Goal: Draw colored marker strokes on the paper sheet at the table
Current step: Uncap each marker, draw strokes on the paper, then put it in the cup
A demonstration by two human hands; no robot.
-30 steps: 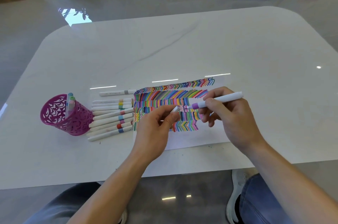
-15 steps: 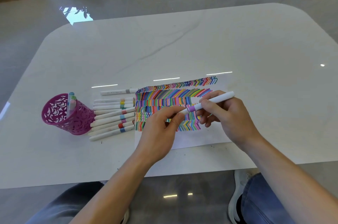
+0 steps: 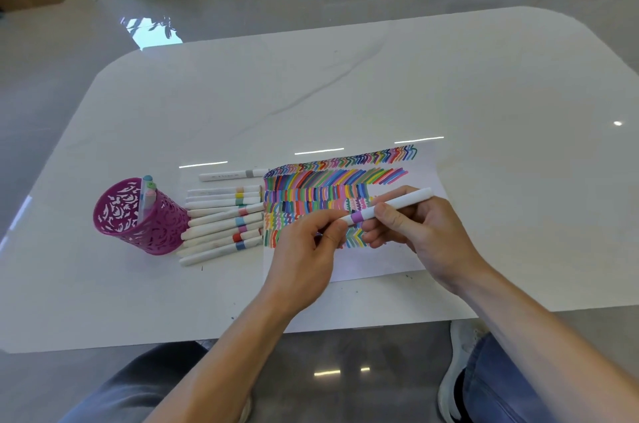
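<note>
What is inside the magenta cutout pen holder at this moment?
The magenta pen holder holds a few markers leaning against its far wall, with pastel blue, green and pink ends showing. Their lower parts and the holder's bottom are hidden by its wall.

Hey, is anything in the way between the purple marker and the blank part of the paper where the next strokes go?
Mainly the left hand, pinching the purple marker at its tip end over the paper sheet; whether that end is capped is hidden. The right hand holds the barrel.
</note>
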